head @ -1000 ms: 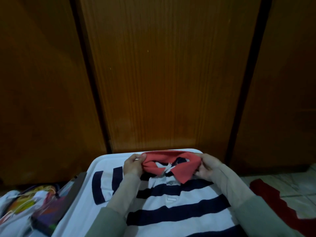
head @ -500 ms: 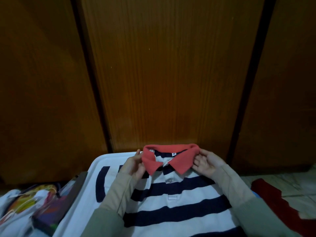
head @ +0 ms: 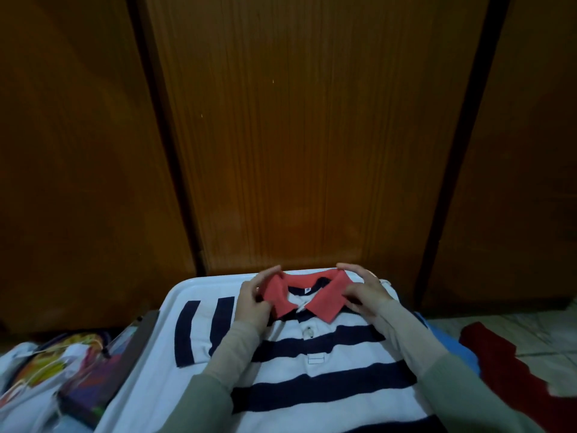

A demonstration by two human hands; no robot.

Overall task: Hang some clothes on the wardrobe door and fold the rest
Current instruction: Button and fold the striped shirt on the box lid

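A striped polo shirt lies front-up on a white surface at 6 o'clock, below the wardrobe doors. The left hand pinches its red collar at 9 o'clock; the right hand grips, seemingly, the collar's 3 o'clock side.

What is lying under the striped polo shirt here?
The striped polo shirt lies on a white surface with a raised rim, bare at the far left corner. A blue cloth pokes out at its right edge. Everything beneath the shirt's middle is covered.
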